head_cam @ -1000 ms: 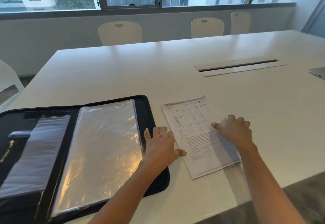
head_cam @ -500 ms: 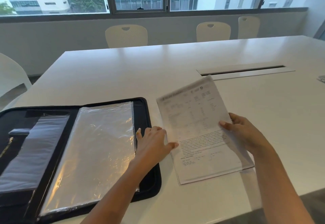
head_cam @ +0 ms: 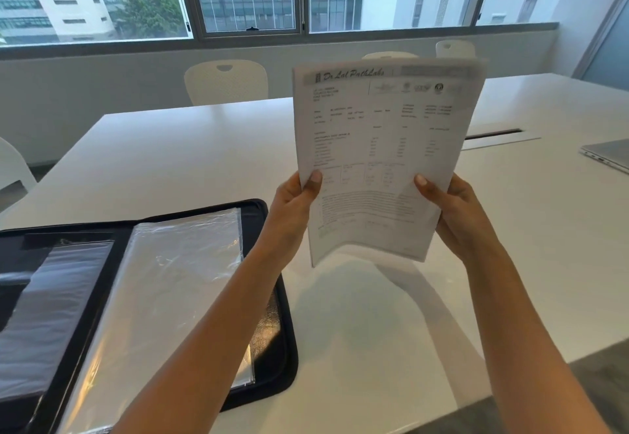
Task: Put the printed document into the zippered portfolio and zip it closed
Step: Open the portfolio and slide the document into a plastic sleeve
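The printed document [head_cam: 381, 147], a few white sheets with black text, is held upright in the air above the table. My left hand [head_cam: 292, 209] grips its lower left edge with the thumb on the front. My right hand [head_cam: 456, 215] grips its lower right edge the same way. The bottom edge bows slightly. The black zippered portfolio [head_cam: 272, 297] lies open flat on the table at the lower left, with clear plastic sleeves [head_cam: 170, 297] facing up on its right half. Its left part runs out of frame.
The white table [head_cam: 374, 331] has a long cable slot [head_cam: 493, 134] behind the document and a closed laptop [head_cam: 609, 158] at the right edge. White chairs [head_cam: 224, 81] stand along the far side below the windows. The table's near edge is at the lower right.
The document was lifted off the table and raised upright. My left hand left the portfolio's edge and took hold of the paper's left side; my right hand kept its grip. The view tilted up.
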A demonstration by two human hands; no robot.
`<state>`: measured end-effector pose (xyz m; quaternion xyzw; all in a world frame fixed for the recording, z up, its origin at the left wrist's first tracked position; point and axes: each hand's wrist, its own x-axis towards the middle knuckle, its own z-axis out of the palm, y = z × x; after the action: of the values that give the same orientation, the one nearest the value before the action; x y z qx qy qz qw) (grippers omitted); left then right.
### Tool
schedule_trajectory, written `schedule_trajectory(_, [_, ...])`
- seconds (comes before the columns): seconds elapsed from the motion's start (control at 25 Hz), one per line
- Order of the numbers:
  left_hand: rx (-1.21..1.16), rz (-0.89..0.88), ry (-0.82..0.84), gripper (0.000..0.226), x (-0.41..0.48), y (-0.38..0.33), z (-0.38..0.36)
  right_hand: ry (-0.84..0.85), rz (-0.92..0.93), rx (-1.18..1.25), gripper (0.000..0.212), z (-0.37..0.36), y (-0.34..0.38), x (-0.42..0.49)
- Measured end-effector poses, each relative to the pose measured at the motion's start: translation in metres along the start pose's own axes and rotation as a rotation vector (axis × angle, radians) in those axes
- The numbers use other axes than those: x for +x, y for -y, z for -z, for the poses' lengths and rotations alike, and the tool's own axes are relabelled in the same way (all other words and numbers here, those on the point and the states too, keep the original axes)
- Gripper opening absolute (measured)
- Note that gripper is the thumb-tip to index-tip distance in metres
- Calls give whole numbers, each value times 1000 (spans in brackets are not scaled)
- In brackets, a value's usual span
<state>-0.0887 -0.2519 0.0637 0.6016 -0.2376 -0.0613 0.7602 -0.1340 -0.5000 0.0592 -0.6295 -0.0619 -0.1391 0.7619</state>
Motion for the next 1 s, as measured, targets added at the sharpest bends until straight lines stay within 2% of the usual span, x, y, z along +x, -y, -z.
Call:
schedule_trajectory(0.16, [51, -84, -1, 28, 6, -4, 5, 4, 54, -37, 37, -1, 5, 12])
schedule_trajectory(0.36, [77, 34, 36, 23, 0, 16, 12, 70, -48, -15, 38, 9, -20, 5])
schedule_trajectory(0.56, [41, 107, -10, 23, 4, 21, 8, 128, -173, -46, 36, 18, -40, -3])
schedule_trajectory(0.76, [-100, 142, -62, 25, 8, 13, 10, 183, -232, -8, 45, 38, -42, -11])
schedule_trajectory(0.84, [-202, 153, -108, 26, 12, 9, 10, 157, -222, 88, 47, 41, -41, -13])
schedule_trajectory(1.0, [-463, 219, -216, 27, 14, 10, 4, -23, -142, 488, 37, 17, -44, -18])
